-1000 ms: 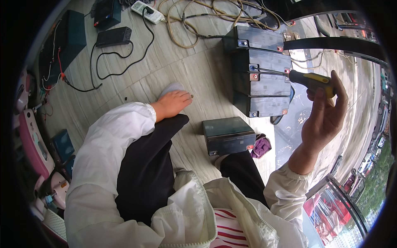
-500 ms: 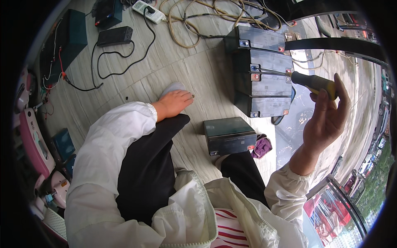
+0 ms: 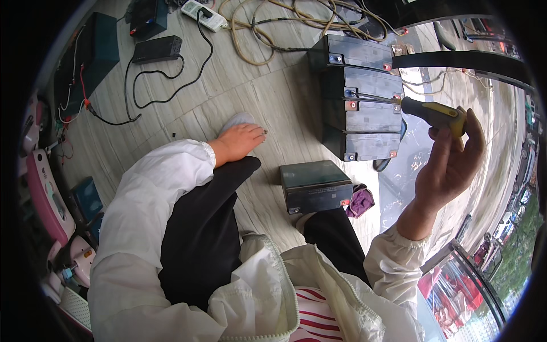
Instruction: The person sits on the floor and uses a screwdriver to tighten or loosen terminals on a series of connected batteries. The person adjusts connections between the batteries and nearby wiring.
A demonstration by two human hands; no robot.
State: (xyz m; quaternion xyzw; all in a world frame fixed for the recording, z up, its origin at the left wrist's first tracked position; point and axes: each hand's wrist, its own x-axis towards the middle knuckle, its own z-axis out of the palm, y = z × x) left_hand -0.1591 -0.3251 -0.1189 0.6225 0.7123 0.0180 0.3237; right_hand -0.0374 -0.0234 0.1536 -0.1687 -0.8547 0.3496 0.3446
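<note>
Well, screwdriver in right fingers

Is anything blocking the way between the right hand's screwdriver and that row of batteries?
Nothing visible: the right hand holds the screwdriver by its handle, and its shaft extends unobstructed over the dark batteries toward a blue-marked terminal.

I look steeply down from the wearer's head through one wide fisheye, near both hands, jacket at six o'clock, floor toward twelve.

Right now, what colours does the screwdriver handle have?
The screwdriver handle is dark grey and yellow, best seen in the head view.
</note>
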